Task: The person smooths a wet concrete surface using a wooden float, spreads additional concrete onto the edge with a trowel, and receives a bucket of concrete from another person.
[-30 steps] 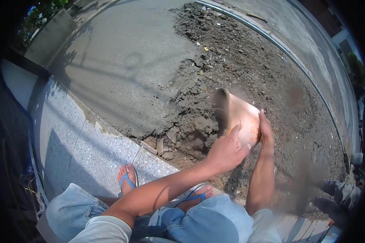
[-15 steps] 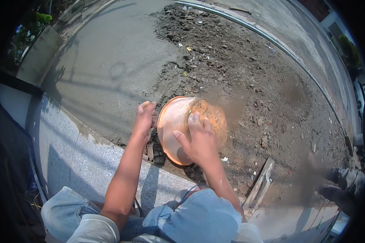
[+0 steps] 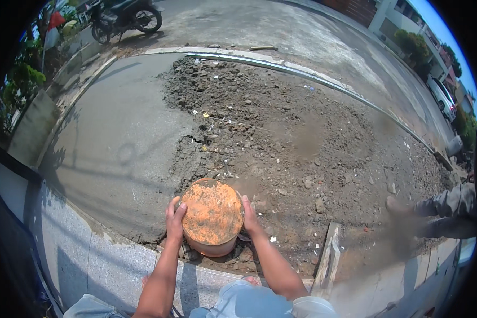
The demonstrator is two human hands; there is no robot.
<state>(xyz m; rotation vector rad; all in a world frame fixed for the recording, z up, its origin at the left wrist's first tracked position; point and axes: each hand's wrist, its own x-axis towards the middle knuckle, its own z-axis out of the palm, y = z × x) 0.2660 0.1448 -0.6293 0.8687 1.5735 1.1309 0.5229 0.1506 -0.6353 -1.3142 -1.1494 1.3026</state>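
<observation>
Bucket (image 3: 212,212) upturned, lower centre: I have left hand (image 3: 175,218) and right hand (image 3: 252,218) clasping opposite sides, likely for balance.

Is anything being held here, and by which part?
Yes, an orange bucket, bottom up: the left hand and right hand clasp opposite sides, near its upturned base.

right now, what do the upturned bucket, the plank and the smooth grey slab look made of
Bucket: probably plastic, matte orange under patchy grime, going by its moulded round shape. Plank: likely wood, rough and weathered, with lengthwise streaks. Slab: apparently cement, dull grey with a crumbly edge.
</observation>
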